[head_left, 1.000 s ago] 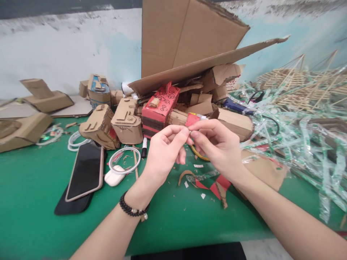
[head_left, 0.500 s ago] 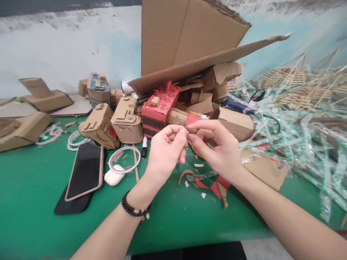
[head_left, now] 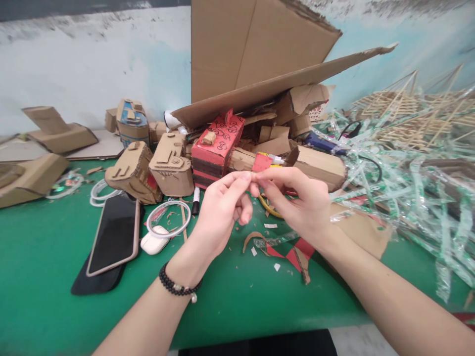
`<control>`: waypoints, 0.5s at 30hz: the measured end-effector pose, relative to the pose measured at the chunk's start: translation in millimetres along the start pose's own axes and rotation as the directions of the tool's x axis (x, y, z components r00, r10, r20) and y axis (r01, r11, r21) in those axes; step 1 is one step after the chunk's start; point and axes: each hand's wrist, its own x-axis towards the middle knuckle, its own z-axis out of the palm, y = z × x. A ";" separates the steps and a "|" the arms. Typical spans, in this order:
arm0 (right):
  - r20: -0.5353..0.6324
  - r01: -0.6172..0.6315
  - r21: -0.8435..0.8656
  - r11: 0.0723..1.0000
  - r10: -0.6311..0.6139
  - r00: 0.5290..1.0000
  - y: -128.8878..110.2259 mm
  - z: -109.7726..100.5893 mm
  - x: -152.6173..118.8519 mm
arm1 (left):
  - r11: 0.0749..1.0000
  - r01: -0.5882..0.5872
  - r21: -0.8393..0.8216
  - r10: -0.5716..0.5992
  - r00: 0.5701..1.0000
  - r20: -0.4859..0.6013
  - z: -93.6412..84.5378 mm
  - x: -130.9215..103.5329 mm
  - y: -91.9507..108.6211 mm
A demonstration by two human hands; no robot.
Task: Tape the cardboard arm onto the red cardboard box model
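Observation:
My left hand [head_left: 227,210] and my right hand [head_left: 297,200] meet above the green table, fingertips almost touching. Thumb and forefinger of each are pinched together around something tiny; it is too small and too covered to name. Just behind the fingers lies a red-painted cardboard box [head_left: 213,151] with black markings, joined to brown cardboard parts. A red cardboard piece [head_left: 261,162] sits right behind the fingertips. Under my right hand a yellow ring [head_left: 270,207] shows in part. A black-capped marker [head_left: 196,201] lies beside my left hand.
Brown cardboard models [head_left: 171,168] stand left of the red box. A phone [head_left: 115,232], a white earbud case [head_left: 154,241] and a pale ring [head_left: 168,219] lie at left. Red and brown scraps [head_left: 299,254] lie in front. Tangled clear tape strips [head_left: 408,198] fill the right side.
The fingertips have drawn slightly apart and turned, both hands still pinching. The yellow ring shows more under my right hand. The whole view has shifted slightly.

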 end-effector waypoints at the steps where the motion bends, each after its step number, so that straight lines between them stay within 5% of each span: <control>1: 0.001 -0.034 0.034 0.999 0.034 0.999 -0.8 -0.1 0.1 | 1.000 -0.004 -0.001 0.004 1.000 0.003 -0.3 0.2 -0.3; 5: 0.066 -0.219 0.215 0.952 0.210 0.976 -5.1 -1.1 0.4 | 0.999 -0.023 0.026 0.023 1.000 -0.004 -1.1 1.4 -1.0; 9: 0.179 -0.431 0.424 0.797 0.393 0.902 -8.0 -2.0 1.9 | 0.998 -0.033 0.051 0.034 0.999 -0.011 -0.6 2.6 -1.3; 15: 0.303 -0.553 0.592 0.587 0.474 0.827 -5.2 -1.4 4.0 | 1.000 -0.017 0.020 0.017 1.000 0.003 -1.0 2.9 -2.1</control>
